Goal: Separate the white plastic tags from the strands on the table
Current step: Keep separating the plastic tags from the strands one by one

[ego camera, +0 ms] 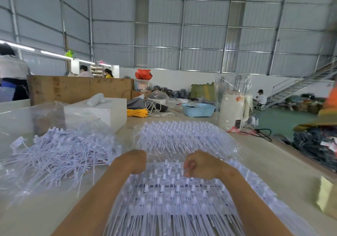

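Both hands, left hand [134, 161] and right hand [199, 164], curl their grip onto one sheet of joined white tags [164, 190] on the worktop [264, 164]. One loose pile of strands [60, 153] lies at ten o'clock. One blue basket [198, 110] at one o'clock holds something dark.

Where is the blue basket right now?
In the head view, the blue basket sits far back on the table, right of centre, between the yellow cord bundle and the white cylindrical appliance.

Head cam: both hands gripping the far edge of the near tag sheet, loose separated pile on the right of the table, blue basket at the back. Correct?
One error: the head view shows the loose pile on the left of the table, not the right. The rest holds: left hand and right hand grip the far edge of the near tag sheet, and the blue basket sits at the back.
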